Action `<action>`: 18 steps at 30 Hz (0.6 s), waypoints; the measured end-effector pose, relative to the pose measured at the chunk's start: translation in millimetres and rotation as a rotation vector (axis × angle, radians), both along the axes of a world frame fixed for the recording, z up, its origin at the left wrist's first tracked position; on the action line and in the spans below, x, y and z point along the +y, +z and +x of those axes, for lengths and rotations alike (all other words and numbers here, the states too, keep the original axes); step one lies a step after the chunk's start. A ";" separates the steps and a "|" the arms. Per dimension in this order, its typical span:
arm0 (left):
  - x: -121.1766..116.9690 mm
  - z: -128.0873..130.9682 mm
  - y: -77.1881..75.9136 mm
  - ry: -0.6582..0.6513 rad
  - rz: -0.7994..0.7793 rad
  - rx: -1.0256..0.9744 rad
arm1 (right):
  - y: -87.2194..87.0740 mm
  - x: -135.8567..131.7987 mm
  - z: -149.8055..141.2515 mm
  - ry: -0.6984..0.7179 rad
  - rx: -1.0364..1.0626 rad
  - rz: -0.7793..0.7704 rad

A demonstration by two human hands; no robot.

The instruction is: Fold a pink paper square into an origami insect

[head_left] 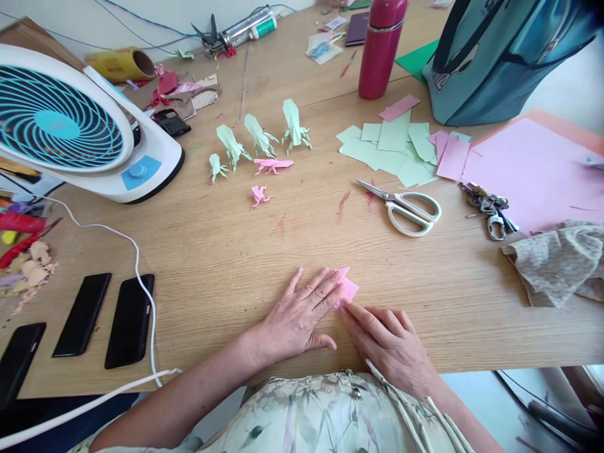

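Observation:
A small folded piece of pink paper (349, 290) lies on the wooden table near its front edge, partly hidden under fingers. My left hand (302, 311) rests flat with fingers stretched, their tips pressing on the paper's left side. At the paper's lower edge, the fingertips of my right hand (389, 346) touch it, the fingers bent and close together. Farther back stand several pale green folded paper figures (258, 135). Two pink ones are in front of them, a long one (274, 165) and a smaller one (259, 196).
Scissors (406, 207) lie right of centre, before green and pink paper pieces (396, 141). Keys (491, 207), cloth (559, 261) and pink sheets (542, 170) are at right. A bottle (382, 50) and bag (495, 63) stand behind. A fan (70, 119) and phones (129, 321) occupy the left.

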State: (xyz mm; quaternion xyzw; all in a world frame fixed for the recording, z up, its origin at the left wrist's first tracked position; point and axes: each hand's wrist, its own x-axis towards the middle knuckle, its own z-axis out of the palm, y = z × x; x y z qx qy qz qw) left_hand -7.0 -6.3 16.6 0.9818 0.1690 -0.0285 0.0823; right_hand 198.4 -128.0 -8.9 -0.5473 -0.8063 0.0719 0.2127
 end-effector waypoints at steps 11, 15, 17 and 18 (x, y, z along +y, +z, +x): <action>-2.8 0.7 0.6 0.044 0.000 -0.020 | 7.8 -4.6 7.6 0.007 0.194 -0.045; -5.5 -0.7 -1.2 0.068 -0.030 -0.058 | 18.2 8.5 11.5 -0.118 0.339 -0.058; -7.3 -0.4 -3.8 0.095 -0.052 -0.115 | 23.7 20.2 12.8 -0.152 0.343 -0.094; -8.3 0.3 -5.4 0.120 -0.067 -0.151 | 25.9 26.4 13.0 -0.172 0.345 -0.106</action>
